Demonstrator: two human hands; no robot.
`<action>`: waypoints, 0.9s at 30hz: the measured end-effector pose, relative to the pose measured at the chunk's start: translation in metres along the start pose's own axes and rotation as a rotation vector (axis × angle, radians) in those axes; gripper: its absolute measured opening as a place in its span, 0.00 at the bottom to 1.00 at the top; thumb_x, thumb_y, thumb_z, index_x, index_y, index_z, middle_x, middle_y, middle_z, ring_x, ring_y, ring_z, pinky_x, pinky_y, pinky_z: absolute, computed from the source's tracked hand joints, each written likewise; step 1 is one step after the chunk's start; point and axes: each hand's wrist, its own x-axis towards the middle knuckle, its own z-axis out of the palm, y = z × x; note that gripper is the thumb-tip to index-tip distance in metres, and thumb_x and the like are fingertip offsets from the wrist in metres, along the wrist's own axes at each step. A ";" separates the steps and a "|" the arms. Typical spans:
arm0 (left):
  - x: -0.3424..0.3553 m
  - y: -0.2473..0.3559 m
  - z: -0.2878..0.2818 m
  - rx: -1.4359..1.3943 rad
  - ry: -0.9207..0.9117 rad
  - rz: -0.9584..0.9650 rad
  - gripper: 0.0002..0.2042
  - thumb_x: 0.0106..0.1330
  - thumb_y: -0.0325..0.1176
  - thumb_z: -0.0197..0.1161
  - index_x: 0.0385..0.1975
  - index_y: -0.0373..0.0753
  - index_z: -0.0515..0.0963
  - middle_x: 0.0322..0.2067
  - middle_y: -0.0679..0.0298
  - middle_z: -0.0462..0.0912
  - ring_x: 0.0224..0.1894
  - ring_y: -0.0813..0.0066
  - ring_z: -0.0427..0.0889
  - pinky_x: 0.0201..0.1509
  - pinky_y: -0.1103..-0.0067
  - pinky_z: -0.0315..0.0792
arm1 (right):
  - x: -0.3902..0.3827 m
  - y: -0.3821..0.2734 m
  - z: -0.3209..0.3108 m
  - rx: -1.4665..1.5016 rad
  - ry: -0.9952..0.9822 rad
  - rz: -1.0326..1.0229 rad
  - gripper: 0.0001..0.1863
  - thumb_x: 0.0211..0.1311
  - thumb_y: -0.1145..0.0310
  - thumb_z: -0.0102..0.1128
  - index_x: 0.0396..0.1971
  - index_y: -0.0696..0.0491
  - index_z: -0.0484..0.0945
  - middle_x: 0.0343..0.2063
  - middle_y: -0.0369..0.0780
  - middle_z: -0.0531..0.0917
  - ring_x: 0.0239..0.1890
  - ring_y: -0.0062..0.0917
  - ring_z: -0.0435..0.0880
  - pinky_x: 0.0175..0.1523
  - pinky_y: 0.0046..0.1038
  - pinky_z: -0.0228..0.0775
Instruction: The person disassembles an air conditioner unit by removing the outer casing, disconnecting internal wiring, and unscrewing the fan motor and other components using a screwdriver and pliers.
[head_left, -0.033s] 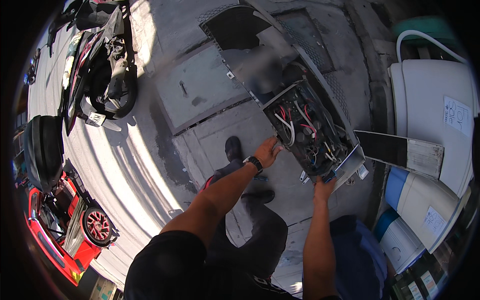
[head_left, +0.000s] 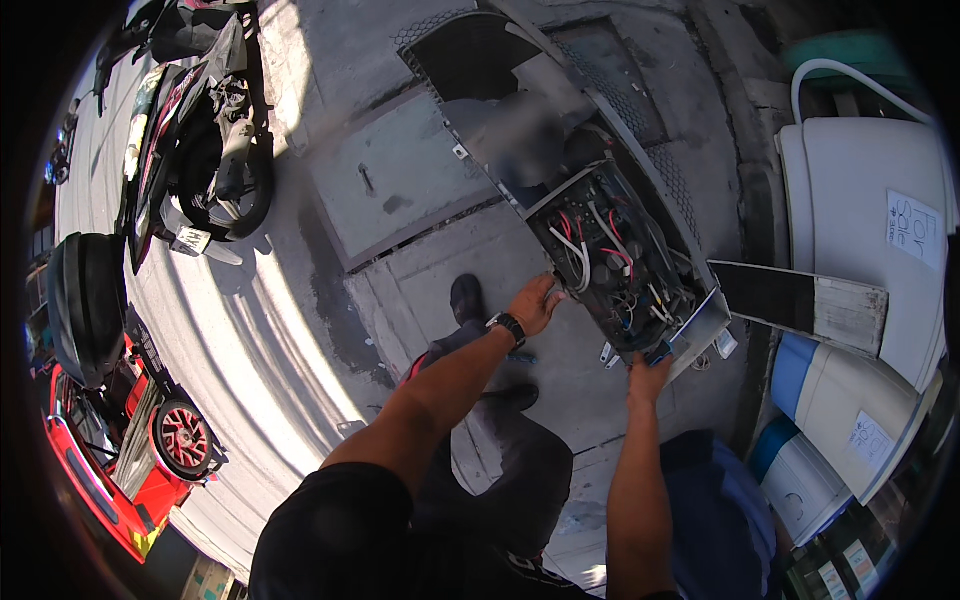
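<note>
An opened outdoor air-conditioner unit (head_left: pixel 690 215) lies slanted on the pavement in front of me. Its near half shows a dark circuit board (head_left: pixel 610 255) with red, white and black wires; a blurred patch covers part of its far half. My left hand (head_left: pixel 538 305), with a black watch at the wrist, is at the casing's left edge, fingers bent round it. At the near end, my right hand (head_left: pixel 650 375) is closed by a small blue-and-black thing (head_left: pixel 656 353), whose kind I cannot make out. Its fingers are partly hidden.
A loose panel (head_left: pixel 850 310) juts out right of the unit. White and blue-topped appliances (head_left: pixel 870 220) with paper notes line the right side. A motorcycle (head_left: pixel 215 150) and a red vehicle (head_left: pixel 110 480) stand on the left. Dark blue cloth (head_left: pixel 710 510) is beside my right arm.
My right foot has shifted slightly to the left. The red vehicle at the left appears a little further left and lower. Both hands stay in the same places on the unit.
</note>
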 end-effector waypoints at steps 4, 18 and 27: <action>0.004 0.000 -0.001 0.037 0.024 0.089 0.19 0.71 0.41 0.58 0.53 0.34 0.71 0.50 0.47 0.76 0.53 0.45 0.73 0.57 0.62 0.70 | 0.004 0.026 0.003 0.064 0.047 -0.136 0.25 0.61 0.80 0.59 0.57 0.56 0.63 0.46 0.44 0.75 0.32 0.24 0.78 0.31 0.24 0.72; 0.012 -0.044 0.027 0.015 0.339 0.528 0.18 0.65 0.29 0.64 0.53 0.34 0.72 0.50 0.51 0.75 0.51 0.48 0.75 0.55 0.65 0.72 | 0.006 0.080 0.021 0.372 0.198 -0.501 0.16 0.64 0.78 0.59 0.49 0.56 0.66 0.40 0.38 0.71 0.40 0.23 0.77 0.42 0.28 0.78; 0.028 -0.064 0.065 -0.396 0.301 0.073 0.21 0.68 0.26 0.59 0.60 0.32 0.68 0.56 0.50 0.78 0.57 0.62 0.78 0.60 0.72 0.70 | 0.009 0.123 0.024 0.570 0.202 -0.777 0.18 0.67 0.74 0.60 0.54 0.57 0.67 0.47 0.42 0.74 0.57 0.33 0.77 0.52 0.36 0.79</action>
